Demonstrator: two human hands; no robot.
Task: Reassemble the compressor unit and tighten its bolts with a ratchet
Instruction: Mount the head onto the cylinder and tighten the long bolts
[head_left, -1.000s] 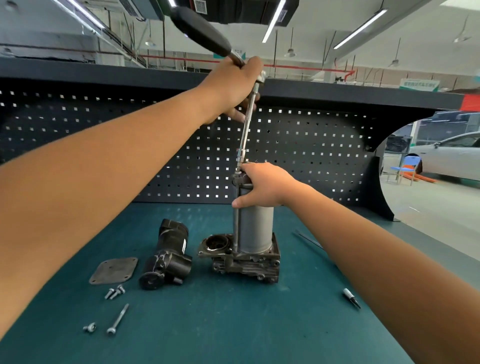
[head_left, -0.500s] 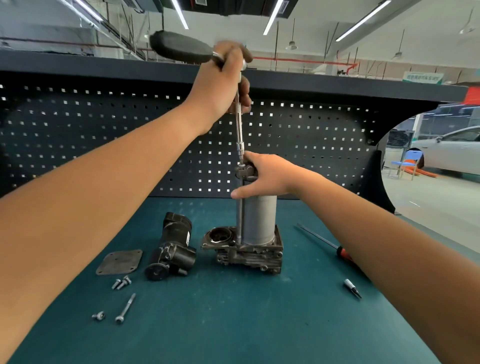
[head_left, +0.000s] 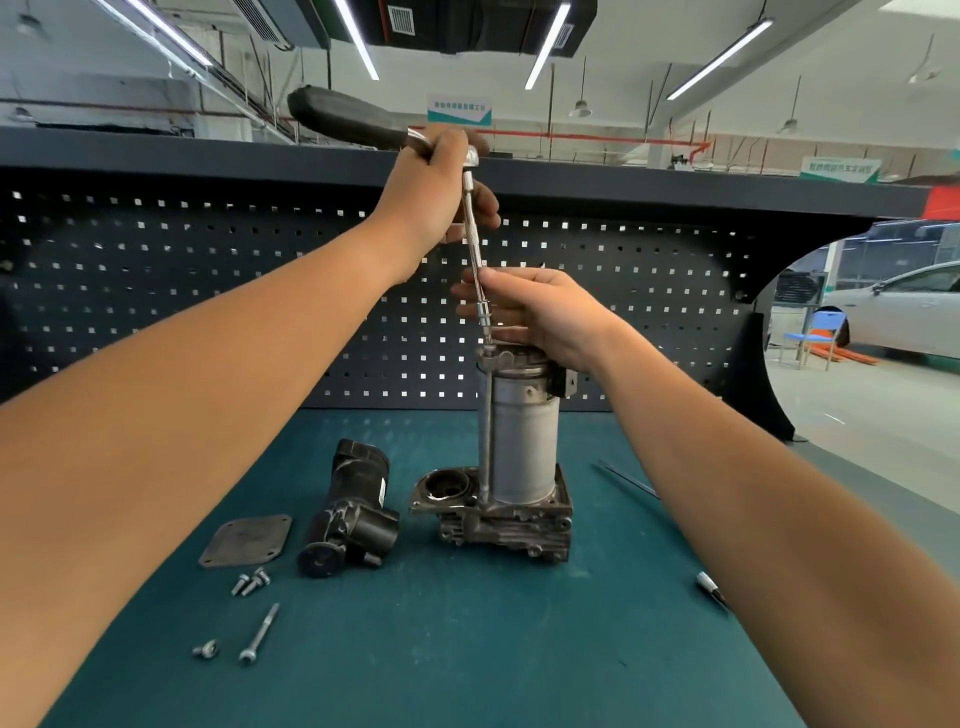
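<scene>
Head view: two bare forearms reach forward over a table (head_left: 467, 654) with a teal mat, backed by a dark pegboard (head_left: 208, 291).

One compressor unit (head_left: 523, 441) stands upright near the middle of the table. It is a plain silver cylinder with a dark cap on top, set on a blocky, grimy cast-metal base that has a round open port at its left. One long bolt (head_left: 485, 431) runs down the cylinder's left side into the base.

The left hand (head_left: 431, 202) is raised above the unit, fingers closed round the head end of one ratchet (head_left: 348, 117), whose black handle points up and to the left. One slim extension bar (head_left: 474, 244) drops from the ratchet head to the top of the cap. The right hand (head_left: 545, 312) sits on the cap, fingers curled round the bar's lower end.

Left of the unit lie one black motor housing (head_left: 353, 514) and one flat cover plate (head_left: 244, 540). Nearer the viewer lie four loose bolts: two short bolts (head_left: 250, 582) side by side, one single short bolt (head_left: 206, 649), and one long loose bolt (head_left: 260, 634). One small driver bit (head_left: 707, 588) lies beside the right forearm.
</scene>
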